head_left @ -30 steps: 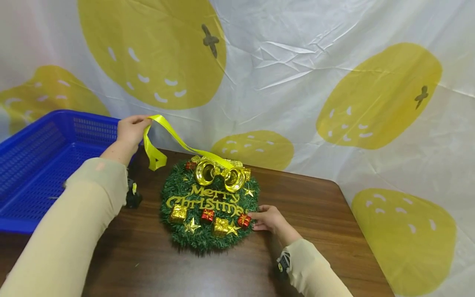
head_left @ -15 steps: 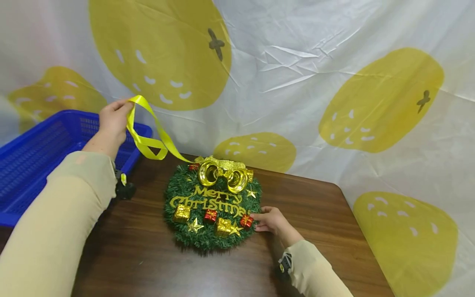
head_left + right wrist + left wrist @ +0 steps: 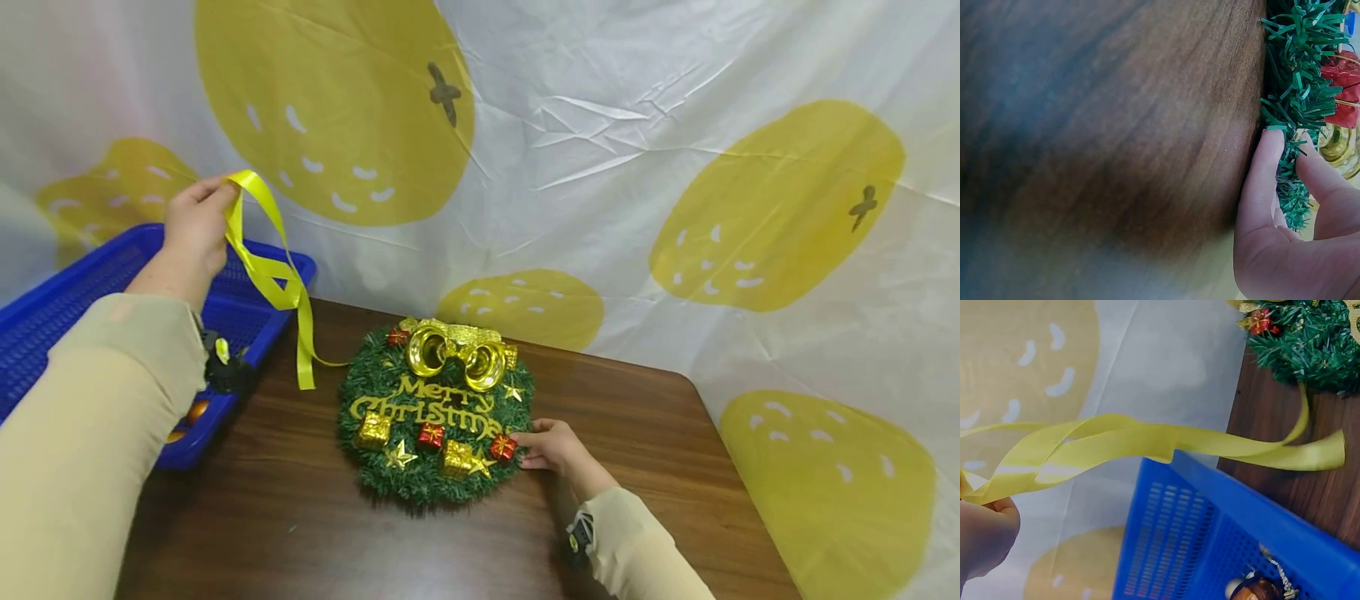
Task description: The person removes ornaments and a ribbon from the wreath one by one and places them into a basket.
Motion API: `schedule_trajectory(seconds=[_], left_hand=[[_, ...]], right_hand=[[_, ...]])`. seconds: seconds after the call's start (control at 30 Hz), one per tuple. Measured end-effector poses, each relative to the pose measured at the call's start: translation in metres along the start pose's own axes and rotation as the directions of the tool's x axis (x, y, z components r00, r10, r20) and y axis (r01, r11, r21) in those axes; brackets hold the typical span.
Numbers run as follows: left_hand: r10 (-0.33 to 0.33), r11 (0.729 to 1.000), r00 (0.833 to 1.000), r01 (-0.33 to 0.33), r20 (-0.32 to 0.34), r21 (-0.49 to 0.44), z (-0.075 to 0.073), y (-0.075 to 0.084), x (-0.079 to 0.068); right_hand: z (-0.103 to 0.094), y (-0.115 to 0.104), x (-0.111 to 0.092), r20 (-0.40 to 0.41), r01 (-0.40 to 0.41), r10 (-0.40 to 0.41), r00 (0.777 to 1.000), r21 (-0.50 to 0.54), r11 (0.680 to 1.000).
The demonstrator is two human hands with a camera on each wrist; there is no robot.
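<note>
Raised above the blue basket's back corner in the head view, my left hand [image 3: 197, 223] pinches a yellow ribbon [image 3: 305, 350]. The ribbon hangs in loops, and a thin strand runs to the left side of the Christmas wreath [image 3: 420, 492]. In the left wrist view the ribbon [image 3: 1129, 440] stretches from the fingers toward the wreath. Green and round, the wreath lies on the table with gold bells [image 3: 486, 367], "Merry Christmas" lettering, stars and small gift boxes. My right hand [image 3: 555, 448] grips its right edge, foliage between thumb and fingers [image 3: 1263, 169].
The blue basket [image 3: 281, 321] stands at the left, partly behind the left arm. Orange-brown shiny balls [image 3: 1257, 590] lie inside it. A patterned white and yellow curtain [image 3: 570, 200] hangs behind the brown wooden table [image 3: 630, 417].
My left hand has moved left and up, drawing the ribbon off the bells to the wreath's left side, its end hanging down. The right hand keeps its hold on the wreath.
</note>
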State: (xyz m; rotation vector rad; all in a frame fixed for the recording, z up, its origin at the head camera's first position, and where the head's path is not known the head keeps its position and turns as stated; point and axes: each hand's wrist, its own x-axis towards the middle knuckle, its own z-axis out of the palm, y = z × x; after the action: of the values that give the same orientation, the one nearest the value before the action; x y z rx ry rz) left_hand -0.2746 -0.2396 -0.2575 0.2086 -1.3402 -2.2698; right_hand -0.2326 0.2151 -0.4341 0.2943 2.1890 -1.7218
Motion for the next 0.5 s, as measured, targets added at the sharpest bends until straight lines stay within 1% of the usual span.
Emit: schedule_trajectory(seconds=[0.1, 0.23, 0.43, 0.5], left_hand=[[-0.01, 1.0, 1.0, 0.01, 0.014, -0.028, -0.003, 0.007, 0.002], [-0.048, 0.995, 0.999, 0.05, 0.019, -0.087, -0.009, 0.018, 0.004], [-0.111, 0.987, 0.994, 0.11, -0.006, -0.12, -0.017, 0.041, 0.009], [-0.137, 0.976, 0.99, 0.137, 0.009, -0.169, -0.02, 0.05, 0.011]], right_hand=[[0.001, 0.0, 0.001, -0.005, 0.0, 0.0, 1.0, 0.002, 1.0], [0.001, 0.0, 0.001, -0.01, -0.004, 0.004, 1.0, 0.0, 1.0], [-0.001, -0.001, 0.001, -0.001, -0.001, 0.001, 1.0, -0.005, 1.0], [-0.001, -0.001, 0.001, 0.0, 0.001, -0.001, 1.0, -0.004, 1.0]])
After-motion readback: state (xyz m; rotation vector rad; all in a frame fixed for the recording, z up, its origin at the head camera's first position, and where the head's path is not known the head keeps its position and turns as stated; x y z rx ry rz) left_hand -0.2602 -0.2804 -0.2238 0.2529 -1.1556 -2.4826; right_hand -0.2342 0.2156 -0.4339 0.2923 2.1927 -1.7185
